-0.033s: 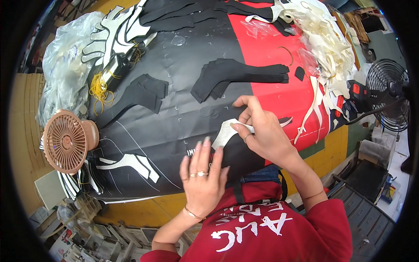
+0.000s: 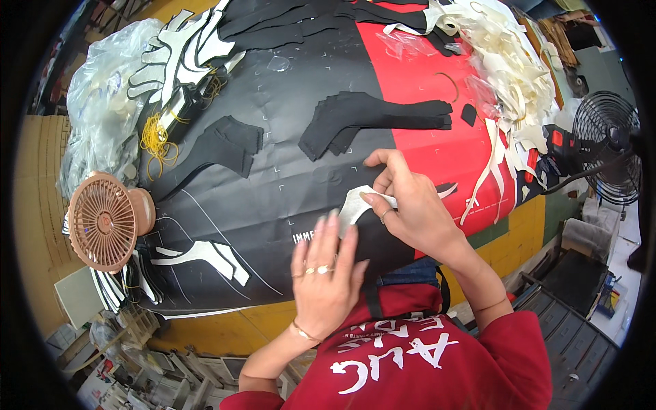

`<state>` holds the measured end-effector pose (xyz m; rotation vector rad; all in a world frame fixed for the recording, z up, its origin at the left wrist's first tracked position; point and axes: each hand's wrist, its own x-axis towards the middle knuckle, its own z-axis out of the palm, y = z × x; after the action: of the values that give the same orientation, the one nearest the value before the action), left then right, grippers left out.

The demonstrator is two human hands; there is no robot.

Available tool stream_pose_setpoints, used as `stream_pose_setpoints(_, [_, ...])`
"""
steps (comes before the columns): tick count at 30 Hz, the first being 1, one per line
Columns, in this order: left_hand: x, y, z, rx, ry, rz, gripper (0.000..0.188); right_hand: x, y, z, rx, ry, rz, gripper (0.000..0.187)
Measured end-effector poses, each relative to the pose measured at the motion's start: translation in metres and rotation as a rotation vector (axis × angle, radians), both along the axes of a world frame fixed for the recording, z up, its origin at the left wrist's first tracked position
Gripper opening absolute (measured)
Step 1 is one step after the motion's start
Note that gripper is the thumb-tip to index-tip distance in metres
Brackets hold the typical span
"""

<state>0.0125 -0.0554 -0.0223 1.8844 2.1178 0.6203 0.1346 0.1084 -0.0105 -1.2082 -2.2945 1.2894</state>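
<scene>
A small curved white cut piece (image 2: 354, 206), seemingly fabric, lies on the black part of the table cover in front of me. My right hand (image 2: 418, 208) pinches its right end between thumb and fingers, and hides that end. My left hand (image 2: 324, 277) is stretched out flat, its fingertips at the lower left end of the white piece, partly over it. Beyond my hands rests a stack of black cut pieces (image 2: 369, 117) of similar curved shape. Another black stack (image 2: 217, 149) lies to its left. Several white pieces (image 2: 201, 257) overlap at the near left.
A pink-brown small fan (image 2: 104, 220) stands at the left edge, below a clear plastic bag (image 2: 106, 102) and yellow string (image 2: 160, 139). White-and-black cut pieces (image 2: 179, 58) pile up at the far left. Cream scraps (image 2: 506, 61) heap at the far right, near a black fan (image 2: 607, 140).
My left hand has slid a little to the right, so its fingertips now cover the lower end of the white piece. My right hand stays in place.
</scene>
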Motion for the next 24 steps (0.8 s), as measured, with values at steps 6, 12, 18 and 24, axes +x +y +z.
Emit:
stream_pose_setpoints(6, [0.015,0.038,-0.015,-0.125,-0.074,-0.078,0.086,0.000,-0.005,0.003,0.114,-0.073,-0.012,0.039])
stream_pose_setpoints(12, [0.012,0.033,-0.020,-0.206,0.029,-0.046,0.094,0.047,0.005,0.015,0.020,-0.092,-0.080,0.040])
stream_pose_setpoints(18, [0.014,0.036,-0.016,-0.225,0.047,-0.044,0.089,0.063,0.009,0.006,-0.118,0.053,-0.183,0.037])
stream_pose_setpoints(24, [0.017,0.037,-0.012,-0.250,0.051,-0.050,0.079,0.062,0.008,-0.003,0.017,0.031,-0.219,0.039])
